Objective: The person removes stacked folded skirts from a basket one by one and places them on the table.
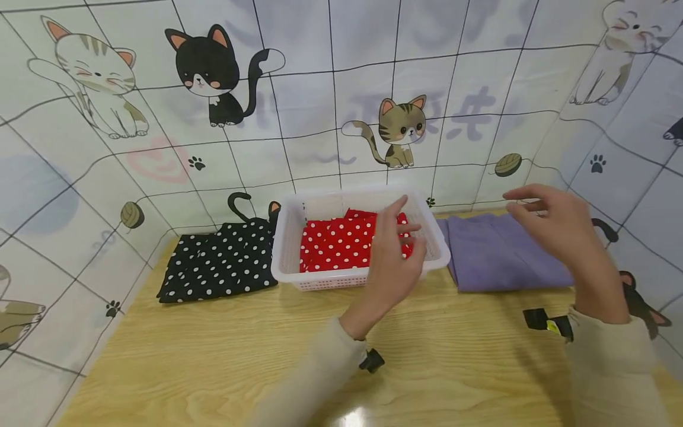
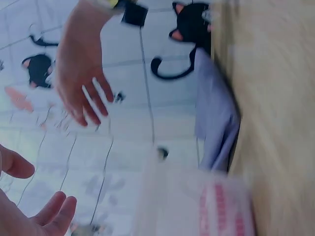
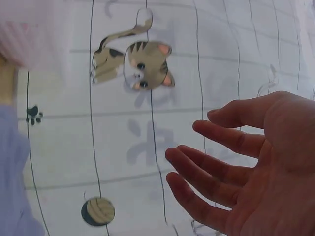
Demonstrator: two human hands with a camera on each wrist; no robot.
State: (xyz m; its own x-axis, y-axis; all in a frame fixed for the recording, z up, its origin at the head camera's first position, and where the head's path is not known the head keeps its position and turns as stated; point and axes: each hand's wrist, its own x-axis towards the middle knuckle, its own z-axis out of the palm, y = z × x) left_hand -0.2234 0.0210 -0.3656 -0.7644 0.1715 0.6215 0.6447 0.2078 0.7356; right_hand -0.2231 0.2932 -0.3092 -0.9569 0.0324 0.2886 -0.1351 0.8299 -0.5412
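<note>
My left hand (image 1: 392, 252) hovers over the right front part of a white plastic basket (image 1: 290, 277), its fingers loosely spread and nothing in them. Inside the basket lies a folded red cloth with white dots (image 1: 338, 243), partly covered by the hand in the head view. Up at the right, my right hand (image 1: 557, 222) hangs in the air above a folded purple cloth (image 1: 491, 258). Its fingers (image 3: 211, 172) are relaxed and hold nothing in the right wrist view. To the basket's left is a folded black cloth with white dots (image 1: 221, 261).
All of this rests on a light wooden table (image 1: 213, 362). Behind and at both sides stands a white sheet wall (image 1: 309, 148) with grid lines and cartoon cats, close to the basket and cloths. Black straps (image 1: 372, 360) sit at the wrists.
</note>
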